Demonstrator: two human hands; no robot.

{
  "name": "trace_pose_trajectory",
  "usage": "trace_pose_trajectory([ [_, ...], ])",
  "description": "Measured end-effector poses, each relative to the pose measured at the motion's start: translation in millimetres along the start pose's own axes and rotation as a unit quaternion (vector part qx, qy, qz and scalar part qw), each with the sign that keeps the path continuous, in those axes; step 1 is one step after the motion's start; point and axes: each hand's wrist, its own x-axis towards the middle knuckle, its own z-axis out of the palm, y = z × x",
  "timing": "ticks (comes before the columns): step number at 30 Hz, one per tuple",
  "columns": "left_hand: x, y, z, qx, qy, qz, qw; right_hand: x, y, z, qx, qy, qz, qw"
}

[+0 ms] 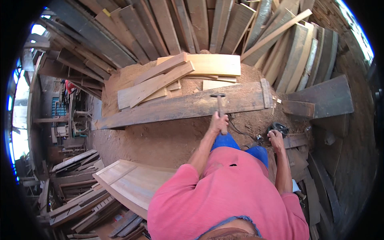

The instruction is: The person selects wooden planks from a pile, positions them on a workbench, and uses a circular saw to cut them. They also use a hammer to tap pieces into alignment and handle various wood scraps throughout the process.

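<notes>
My left hand (218, 123) is wrapped round the wooden handle of a hammer (220, 106). The hammer's dark head lies over a long weathered plank (180, 105), which runs across in front of me; whether it touches the wood I cannot tell. A short wooden strip (265, 93) sits across the plank's right end. Off to the right, my right hand (275, 138) has its fingers curled together beside a round black object (280, 128). What those fingers hold, if anything, is too small to make out.
Beyond the plank, loose boards (160, 85) and a pale board (216, 65) lie on sawdust. Many planks (200, 24) lean at the back. A wide panel (132, 180) lies at my left, near stacked timber (86, 202). A dark cable (239, 130) trails beside my legs. Dark boards (324, 98) stand right.
</notes>
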Motion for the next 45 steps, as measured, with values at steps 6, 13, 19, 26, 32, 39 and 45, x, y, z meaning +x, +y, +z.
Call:
trace_pose_trajectory([
  [6, -14, 19, 31, 0.321, -0.080, 0.123, 0.936, 39, -100, 132, 0.172, -0.029, -0.044, 0.984],
  [13, 62, 28, -39, 0.276, -0.195, 0.125, 0.933, 174, -102, 229, 0.084, 0.155, -0.004, 0.984],
  [19, 245, 74, -160, 0.362, -0.089, 0.067, 0.926, 200, -118, 270, -0.104, 0.270, 0.069, 0.955],
  [26, 432, 18, -207, 0.354, -0.092, -0.027, 0.930, 214, -154, 306, -0.196, 0.269, 0.165, 0.928],
  [32, 509, -66, -193, 0.397, -0.100, -0.143, 0.901, 226, -175, 310, -0.215, 0.255, 0.243, 0.911],
  [39, 505, -109, -171, 0.215, -0.047, -0.164, 0.962, 231, -170, 310, -0.214, 0.267, 0.222, 0.913],
  [45, 423, -55, -112, -0.121, -0.147, -0.188, 0.963, 229, -188, 309, -0.193, 0.241, 0.275, 0.911],
])
